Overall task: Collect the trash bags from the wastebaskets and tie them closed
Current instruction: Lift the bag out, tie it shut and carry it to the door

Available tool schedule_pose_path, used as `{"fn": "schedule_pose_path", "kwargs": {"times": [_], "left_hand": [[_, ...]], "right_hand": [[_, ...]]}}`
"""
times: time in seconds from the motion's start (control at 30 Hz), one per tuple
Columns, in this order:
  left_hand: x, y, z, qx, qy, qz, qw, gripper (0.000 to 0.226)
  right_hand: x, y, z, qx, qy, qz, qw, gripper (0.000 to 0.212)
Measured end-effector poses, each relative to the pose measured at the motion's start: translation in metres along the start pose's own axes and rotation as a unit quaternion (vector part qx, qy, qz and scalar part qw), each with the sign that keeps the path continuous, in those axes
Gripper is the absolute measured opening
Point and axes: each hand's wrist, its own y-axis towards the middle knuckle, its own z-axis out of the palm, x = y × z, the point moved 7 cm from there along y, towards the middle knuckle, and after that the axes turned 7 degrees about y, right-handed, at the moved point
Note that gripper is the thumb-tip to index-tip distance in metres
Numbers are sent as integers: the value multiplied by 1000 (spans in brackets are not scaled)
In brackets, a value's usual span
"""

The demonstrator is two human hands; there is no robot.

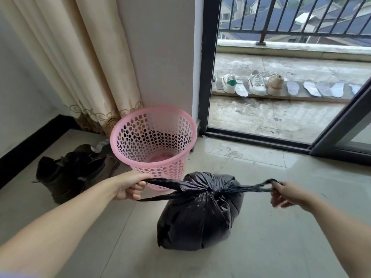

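Observation:
A full black trash bag (197, 213) stands on the tiled floor in front of me, its top gathered into a knot. My left hand (130, 184) grips the bag's left handle strip and pulls it to the left. My right hand (287, 194) grips the right handle loop and pulls it to the right, so both strips are stretched tight. Just behind the bag stands a pink perforated wastebasket (153, 137) with no liner in it.
Dark shoes (74, 170) lie on the floor left of the wastebasket, beside a beige curtain (80, 63). An open sliding door (341, 133) at the right leads to a balcony with sneakers (257, 83) and insoles lined up.

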Motion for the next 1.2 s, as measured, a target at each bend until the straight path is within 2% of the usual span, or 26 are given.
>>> {"fn": "schedule_pose_path", "kwargs": {"times": [0.1,0.17,0.2,0.27,0.33,0.37,0.43,0.5,0.57,0.63,0.7,0.77,0.83,0.93,1.03,1.13,1.2], "left_hand": [[-23,-9,10,-18,191,80,978,44],[-45,-21,31,-11,340,150,928,46],[-59,-29,45,-5,403,188,896,43],[-90,-46,70,-38,528,277,802,31],[-123,-69,89,-110,598,359,708,16],[-136,-79,95,-145,593,398,685,12],[-150,-94,99,-206,531,473,673,10],[-151,-96,94,-248,466,508,681,20],[-148,-86,91,-220,410,497,733,45],[-144,-75,97,-101,339,449,821,60],[-137,-66,108,61,267,380,884,56],[-128,-59,112,165,222,329,903,44],[-119,-47,113,208,202,307,906,33],[-113,-25,113,176,116,308,928,30],[-115,-9,105,118,-32,299,947,25],[-111,6,103,124,-103,278,947,31],[-104,21,102,84,-32,285,954,38]], "right_hand": [[57,-4,9,32,191,-49,980,27],[109,-19,23,106,303,-106,941,24],[132,-29,31,142,314,-139,929,22],[168,-51,53,197,248,-201,927,14],[188,-76,83,268,130,-243,923,17],[193,-90,98,309,66,-254,914,19],[194,-112,122,365,-37,-264,892,23],[194,-121,130,351,-93,-279,889,23],[197,-124,130,312,-127,-302,892,20],[196,-121,128,290,-154,-311,892,9],[194,-117,126,291,-168,-306,891,9],[191,-113,123,312,-146,-288,894,12],[191,-108,121,338,-61,-268,900,11],[191,-91,112,318,57,-259,910,14],[183,-69,102,250,83,-265,928,19],[172,-52,96,145,32,-297,943,24],[166,-46,100,65,-71,-349,932,21]]}}
